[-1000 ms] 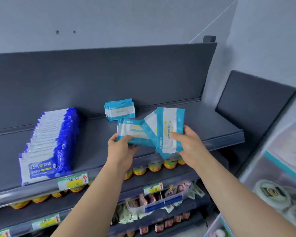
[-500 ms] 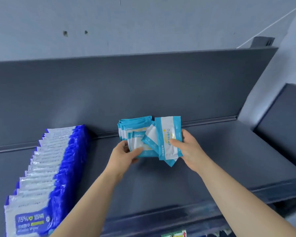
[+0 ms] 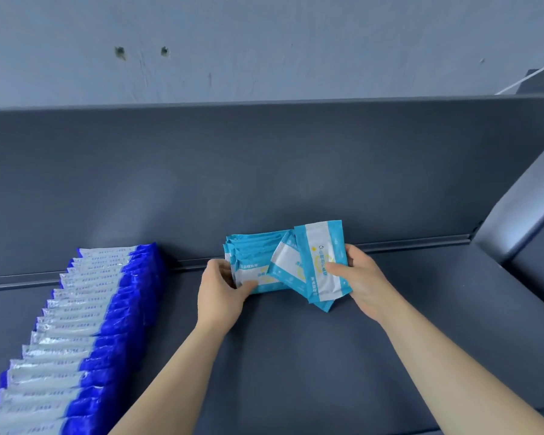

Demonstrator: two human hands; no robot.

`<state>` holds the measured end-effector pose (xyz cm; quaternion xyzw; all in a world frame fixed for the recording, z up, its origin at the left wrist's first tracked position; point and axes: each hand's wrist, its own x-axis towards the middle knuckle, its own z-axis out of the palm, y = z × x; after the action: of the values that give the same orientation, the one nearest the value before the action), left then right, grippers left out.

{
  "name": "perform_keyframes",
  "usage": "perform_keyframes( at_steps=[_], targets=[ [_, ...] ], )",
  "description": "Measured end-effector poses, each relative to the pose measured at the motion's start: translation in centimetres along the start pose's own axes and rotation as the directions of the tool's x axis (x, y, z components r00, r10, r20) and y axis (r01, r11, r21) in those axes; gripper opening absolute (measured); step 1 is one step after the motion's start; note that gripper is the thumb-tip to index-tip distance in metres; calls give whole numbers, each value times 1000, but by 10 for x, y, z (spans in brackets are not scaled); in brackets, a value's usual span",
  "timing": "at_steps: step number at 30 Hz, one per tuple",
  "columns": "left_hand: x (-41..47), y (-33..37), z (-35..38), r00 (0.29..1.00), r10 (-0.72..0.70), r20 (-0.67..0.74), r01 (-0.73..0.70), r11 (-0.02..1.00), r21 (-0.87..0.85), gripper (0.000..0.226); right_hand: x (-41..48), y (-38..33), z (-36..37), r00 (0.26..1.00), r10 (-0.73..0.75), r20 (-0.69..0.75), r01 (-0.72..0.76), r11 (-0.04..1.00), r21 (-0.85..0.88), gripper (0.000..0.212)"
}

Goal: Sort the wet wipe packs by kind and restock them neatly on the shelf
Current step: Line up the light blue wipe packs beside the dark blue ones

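Several light-blue and white wipe packs [image 3: 255,249] stand in a short row at the back of the dark grey shelf [image 3: 296,356]. My left hand [image 3: 222,293] grips the front pack [image 3: 258,279] of that row by its left end. My right hand [image 3: 363,282] holds two or three more light-blue packs [image 3: 319,262], fanned and tilted, just right of the row and touching it. A long row of dark-blue and white wipe packs [image 3: 85,324] stands along the left of the same shelf.
The shelf's grey back panel [image 3: 264,171] rises behind the packs, with a pale wall above. A second grey shelf section [image 3: 528,227] adjoins at the right. Bare shelf surface lies between the two rows and in front of my hands.
Both hands moved forward with the light-blue packs, from above the shelf's front edge to the small row at the back. The view moved closer to the shelf.
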<state>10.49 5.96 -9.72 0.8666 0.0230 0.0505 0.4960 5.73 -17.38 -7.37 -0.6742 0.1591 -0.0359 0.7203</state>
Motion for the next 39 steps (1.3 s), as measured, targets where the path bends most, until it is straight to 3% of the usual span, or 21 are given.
perform_keyframes(
  at_steps=[4, 9, 15, 22, 27, 34, 37, 39],
  targets=[
    [-4, -1, 0, 998, -4, -68, 6, 999, 32, 43, 5, 5, -4, 996, 43, 73, -44, 999, 13, 25],
    [-11, -6, 1, 998, -62, 0, 60, 968, -242, 21, 10, 2, -6, 995, -3, 95, 6, 999, -36, 28],
    [-21, 1, 0, 996, 21, 83, -15, 996, -83, 25, 10, -6, 14, 974, -88, 208, 121, 980, -156, 29],
    [-17, -8, -6, 1000, -25, -16, 25, 1000, 5, 24, 2, -13, 12, 968, -199, 155, 241, 913, -331, 23],
    [-20, -9, -4, 999, -38, -9, 38, 999, -15, 25, -6, -11, 12, 993, -67, 93, 68, 998, -10, 32],
    [-30, -10, -8, 997, -17, 75, 23, 996, -89, 29, -19, 16, 30, 990, 90, 104, -118, 945, 305, 31],
    [-34, -8, -8, 992, 33, 118, -28, 999, -42, 39, -26, 28, 44, 989, 102, 111, -132, 942, 309, 30],
    [-34, -7, -7, 993, 62, 97, -64, 998, 16, 39, -30, 33, 52, 993, 103, 59, -112, 980, 167, 33]
  ],
)
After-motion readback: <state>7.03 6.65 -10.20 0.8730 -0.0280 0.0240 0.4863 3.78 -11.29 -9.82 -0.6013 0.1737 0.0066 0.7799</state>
